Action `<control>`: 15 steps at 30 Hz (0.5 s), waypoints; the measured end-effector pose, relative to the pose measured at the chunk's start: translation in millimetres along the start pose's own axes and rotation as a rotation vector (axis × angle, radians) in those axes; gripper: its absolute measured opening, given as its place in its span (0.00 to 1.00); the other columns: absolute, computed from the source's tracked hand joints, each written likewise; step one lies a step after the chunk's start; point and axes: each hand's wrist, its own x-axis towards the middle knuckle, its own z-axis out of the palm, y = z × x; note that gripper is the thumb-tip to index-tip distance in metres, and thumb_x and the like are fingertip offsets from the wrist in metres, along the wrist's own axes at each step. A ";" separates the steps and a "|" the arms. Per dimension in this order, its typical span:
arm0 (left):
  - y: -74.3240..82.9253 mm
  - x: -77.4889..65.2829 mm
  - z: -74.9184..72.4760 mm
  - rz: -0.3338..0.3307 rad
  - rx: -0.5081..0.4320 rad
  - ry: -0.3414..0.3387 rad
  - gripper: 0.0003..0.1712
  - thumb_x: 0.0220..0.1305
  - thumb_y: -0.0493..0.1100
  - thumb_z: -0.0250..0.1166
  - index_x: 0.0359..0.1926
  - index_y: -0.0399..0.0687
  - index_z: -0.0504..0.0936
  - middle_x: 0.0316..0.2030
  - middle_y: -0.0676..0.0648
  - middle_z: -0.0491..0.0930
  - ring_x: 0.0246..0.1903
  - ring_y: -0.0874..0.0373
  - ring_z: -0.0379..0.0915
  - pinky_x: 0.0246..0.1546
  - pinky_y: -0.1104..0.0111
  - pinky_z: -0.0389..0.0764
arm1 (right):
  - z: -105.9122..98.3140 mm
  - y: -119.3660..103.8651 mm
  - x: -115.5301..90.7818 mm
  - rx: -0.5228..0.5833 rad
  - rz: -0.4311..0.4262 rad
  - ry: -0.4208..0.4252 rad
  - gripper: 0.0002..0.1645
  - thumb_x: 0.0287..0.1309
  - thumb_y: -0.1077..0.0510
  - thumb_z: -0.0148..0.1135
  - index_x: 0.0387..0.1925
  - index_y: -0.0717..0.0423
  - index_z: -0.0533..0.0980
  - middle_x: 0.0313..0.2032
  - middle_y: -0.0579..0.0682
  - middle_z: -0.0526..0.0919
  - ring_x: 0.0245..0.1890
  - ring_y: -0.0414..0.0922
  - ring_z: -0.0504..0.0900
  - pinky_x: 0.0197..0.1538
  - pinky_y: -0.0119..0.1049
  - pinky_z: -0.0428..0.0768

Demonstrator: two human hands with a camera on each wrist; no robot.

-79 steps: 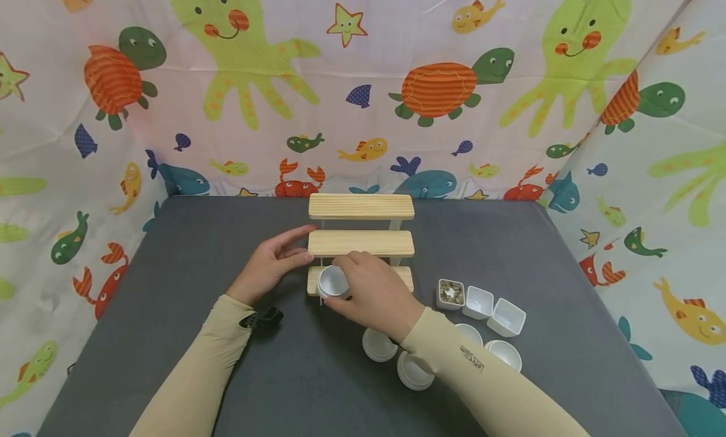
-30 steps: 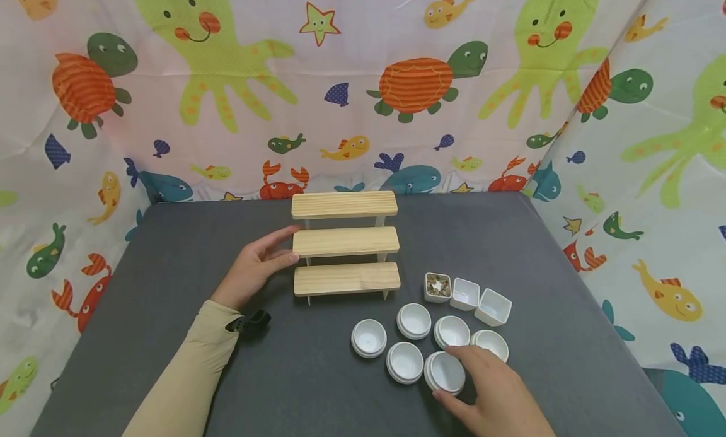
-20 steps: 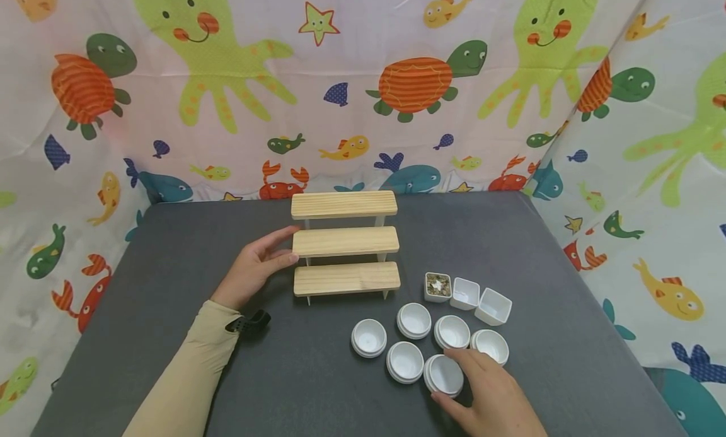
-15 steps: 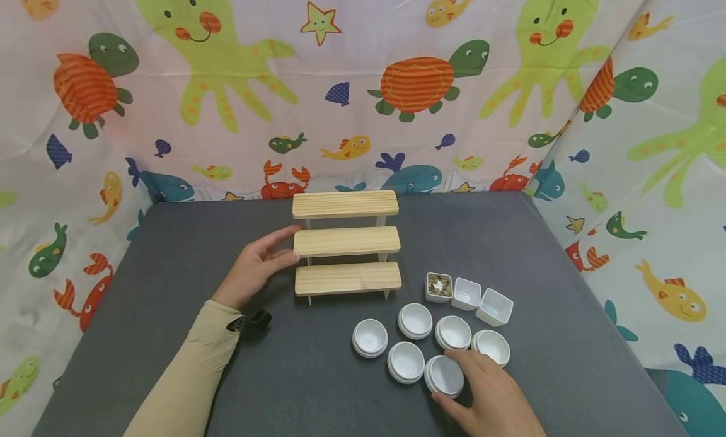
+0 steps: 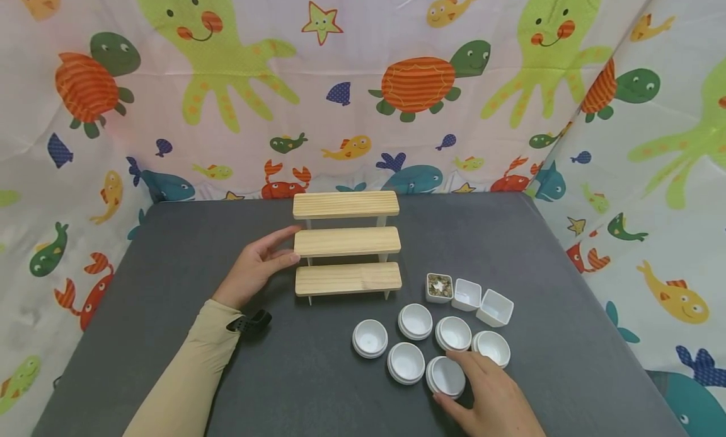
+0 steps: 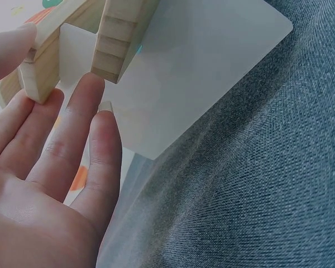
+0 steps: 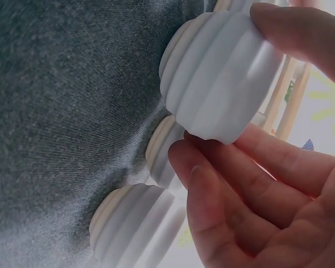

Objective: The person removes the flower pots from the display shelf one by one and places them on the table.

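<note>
My left hand [image 5: 258, 267] holds the left end of a three-tier wooden stand [image 5: 347, 241]. In the left wrist view, the thumb and fingers sit on opposite sides of one plank's end [image 6: 42, 78], and another fingertip touches the neighbouring plank [image 6: 114, 44]. At the front right, my right hand [image 5: 488, 390] grips a small round white pot [image 5: 446, 377] between thumb and fingers. The right wrist view shows that pot's ribbed side [image 7: 223, 78], with its base close to the grey cloth. Other round white pots stand around it, including one [image 5: 405, 362] just to its left.
Behind the round pots stand two square white pots [image 5: 467, 295] [image 5: 495, 308] and a third square pot [image 5: 439, 287] holding gravelly bits and a white star shape. Grey cloth [image 5: 244, 374] covers the table. A printed sea-animal curtain [image 5: 351, 122] closes off the back and sides.
My right hand went from the stand's lowest tier, where it held a round pot, to the front right pot group. Since then both hands have stayed nearly still.
</note>
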 end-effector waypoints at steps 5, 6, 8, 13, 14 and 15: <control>0.0 -1.0 0.3 -0.008 0.013 0.005 0.40 0.71 0.54 0.75 0.80 0.65 0.71 0.79 0.54 0.70 0.65 0.58 0.84 0.62 0.73 0.83 | 0.9 2.5 0.2 -0.008 -0.029 0.020 0.41 0.43 0.39 0.88 0.59 0.46 0.84 0.54 0.44 0.89 0.54 0.46 0.88 0.55 0.51 0.87; 0.6 -1.1 -0.3 -0.010 0.024 0.005 0.40 0.71 0.55 0.75 0.80 0.66 0.71 0.79 0.55 0.70 0.65 0.57 0.84 0.63 0.70 0.83 | 1.5 3.1 0.0 -0.011 -0.047 0.041 0.42 0.42 0.40 0.89 0.59 0.46 0.84 0.53 0.44 0.89 0.54 0.46 0.88 0.54 0.51 0.87; 2.7 -1.7 -1.9 -0.015 0.055 0.007 0.40 0.70 0.57 0.75 0.79 0.68 0.72 0.79 0.56 0.70 0.66 0.55 0.83 0.66 0.63 0.83 | 0.4 3.8 0.7 -0.014 -0.073 0.074 0.43 0.41 0.39 0.89 0.59 0.46 0.84 0.52 0.42 0.89 0.52 0.46 0.88 0.53 0.50 0.87; 10.6 -5.9 -6.5 -0.012 0.142 0.020 0.40 0.69 0.60 0.75 0.79 0.71 0.71 0.78 0.58 0.71 0.66 0.53 0.83 0.69 0.47 0.81 | -27.6 0.8 17.0 0.022 -0.021 -0.007 0.40 0.47 0.36 0.87 0.59 0.48 0.84 0.53 0.45 0.89 0.54 0.48 0.88 0.56 0.54 0.87; 12.2 -7.6 -7.2 -0.009 0.156 0.024 0.41 0.69 0.61 0.75 0.79 0.72 0.71 0.78 0.58 0.71 0.66 0.53 0.83 0.69 0.46 0.80 | -35.7 0.9 22.6 0.028 -0.019 -0.009 0.39 0.49 0.36 0.86 0.59 0.48 0.84 0.53 0.46 0.89 0.54 0.49 0.88 0.57 0.55 0.87; 13.7 -9.6 -7.7 -0.001 0.166 0.031 0.40 0.70 0.60 0.74 0.79 0.72 0.71 0.78 0.58 0.71 0.66 0.53 0.83 0.69 0.46 0.80 | -43.1 2.1 28.7 0.037 -0.033 0.011 0.38 0.50 0.38 0.86 0.59 0.49 0.85 0.53 0.48 0.90 0.54 0.50 0.88 0.57 0.56 0.87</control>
